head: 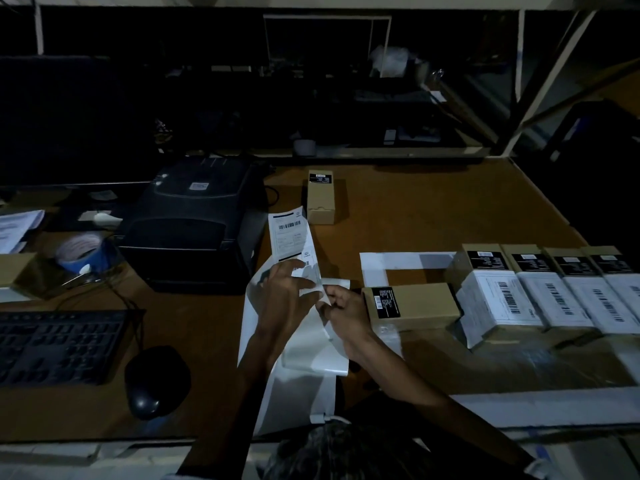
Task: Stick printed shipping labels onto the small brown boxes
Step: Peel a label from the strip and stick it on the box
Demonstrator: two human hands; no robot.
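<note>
I am holding the strip of printed labels (294, 244) in front of the label printer (194, 223), just off its right side. My left hand (287, 292) is lying on the strip with its fingers long and loosely spread, pressing the paper from above. My right hand (346, 306) is pinching a curled white corner of a label (320, 294) between thumb and fingertips, right beside my left. Blank backing paper (301, 358) is trailing from under both hands toward me. Farther right of the printer, an unlabelled brown box (415, 303) is lying on its side, touching my right hand's knuckles. Beyond it, a row of labelled boxes (554, 292) is standing side by side. One more small box (321, 195) is sitting just right of the printer's back corner.
</note>
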